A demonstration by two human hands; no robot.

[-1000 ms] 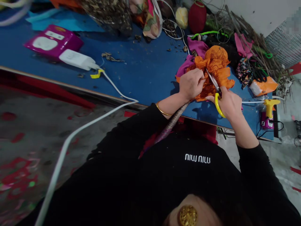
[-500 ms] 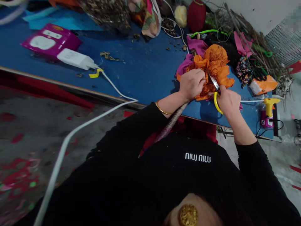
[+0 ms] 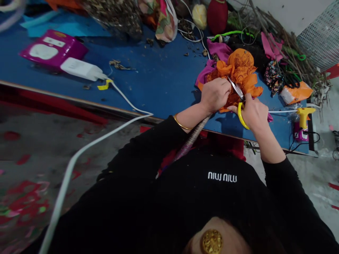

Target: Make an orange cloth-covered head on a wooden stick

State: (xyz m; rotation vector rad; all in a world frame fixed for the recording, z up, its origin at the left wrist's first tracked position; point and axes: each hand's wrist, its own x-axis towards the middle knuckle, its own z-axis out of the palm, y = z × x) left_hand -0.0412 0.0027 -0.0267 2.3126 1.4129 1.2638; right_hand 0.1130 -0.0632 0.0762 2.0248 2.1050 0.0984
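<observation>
My right hand is closed on a pair of scissors with yellow handles, its metal blades pointing up and left over a bunched orange patterned cloth. My left hand is closed at the near left side of that cloth, gripping its gathered fabric; the fingertips are partly hidden. A wrapped stick-like piece runs from beneath my left hand down towards my body. Purple fabric lies behind and left of the orange cloth.
On the blue table lie a purple packet, a white power strip with its cable, and a yellow glue gun at the right. Dry twigs, an orange-white packet and dried plant matter lie farther back.
The scissors and my right hand have shifted slightly left, bringing the blades nearer my left hand. My left hand keeps its place on the cloth. The whole view has moved a little.
</observation>
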